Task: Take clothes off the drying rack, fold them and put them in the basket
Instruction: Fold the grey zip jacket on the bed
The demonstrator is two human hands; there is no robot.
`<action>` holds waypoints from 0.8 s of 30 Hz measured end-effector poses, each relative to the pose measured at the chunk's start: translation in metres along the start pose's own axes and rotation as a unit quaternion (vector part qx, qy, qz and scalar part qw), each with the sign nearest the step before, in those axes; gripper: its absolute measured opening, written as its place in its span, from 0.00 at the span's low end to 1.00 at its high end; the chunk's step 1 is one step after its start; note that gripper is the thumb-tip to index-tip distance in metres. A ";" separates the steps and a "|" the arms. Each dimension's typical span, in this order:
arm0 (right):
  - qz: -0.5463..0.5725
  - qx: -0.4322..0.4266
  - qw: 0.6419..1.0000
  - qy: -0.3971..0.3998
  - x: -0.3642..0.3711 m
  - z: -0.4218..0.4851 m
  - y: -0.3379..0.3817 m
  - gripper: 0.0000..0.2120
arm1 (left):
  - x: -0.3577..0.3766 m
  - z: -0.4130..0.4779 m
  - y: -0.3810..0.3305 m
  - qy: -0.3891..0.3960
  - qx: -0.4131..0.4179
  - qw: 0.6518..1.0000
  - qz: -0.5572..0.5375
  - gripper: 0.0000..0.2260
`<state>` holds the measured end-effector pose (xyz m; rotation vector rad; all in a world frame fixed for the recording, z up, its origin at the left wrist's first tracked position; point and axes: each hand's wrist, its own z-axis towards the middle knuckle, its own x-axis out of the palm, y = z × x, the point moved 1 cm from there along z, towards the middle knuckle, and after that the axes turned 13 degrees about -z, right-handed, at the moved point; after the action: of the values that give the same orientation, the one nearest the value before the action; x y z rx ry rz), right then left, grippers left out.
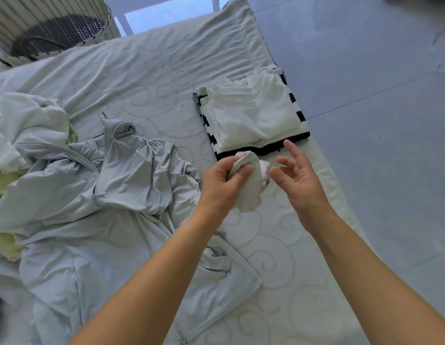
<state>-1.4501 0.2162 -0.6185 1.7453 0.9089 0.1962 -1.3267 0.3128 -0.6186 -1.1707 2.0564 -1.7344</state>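
Left hand [223, 180] on near side of folded stack [253, 113], grip closed round small pale garment [251, 192]; sock perhaps, too bunched to tell. Garment's long axis hangs from grip back toward person, lower end free. Right hand [298, 178] just right of it, grip wide, holding nothing. Grey jacket [122, 185] left of stack, unfolded on bed [141, 78]. Basket [7, 21] far left beyond stack, well apart.

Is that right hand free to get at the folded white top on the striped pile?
Probably yes. The right hand is open and holds nothing, right at the near edge of the striped garment under the folded white top; nothing lies between. The left hand holds the small pale cloth.
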 end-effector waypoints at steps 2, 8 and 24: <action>0.060 0.020 0.997 0.045 0.008 0.008 0.001 0.42 | -0.002 0.001 -0.008 0.009 0.005 1.000 -0.011 0.08; 0.230 0.046 0.960 0.152 0.027 0.020 0.013 0.42 | -0.004 0.002 -0.024 0.064 0.033 0.997 0.017 0.11; -0.013 -0.138 0.953 -0.269 -0.119 0.044 0.099 0.18 | -0.071 0.063 -0.018 0.028 -0.021 0.872 0.488 0.19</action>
<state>-1.4609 0.0952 -0.5135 1.4188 0.4758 -0.1622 -1.2330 0.3143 -0.6432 0.0221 2.1170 -1.1871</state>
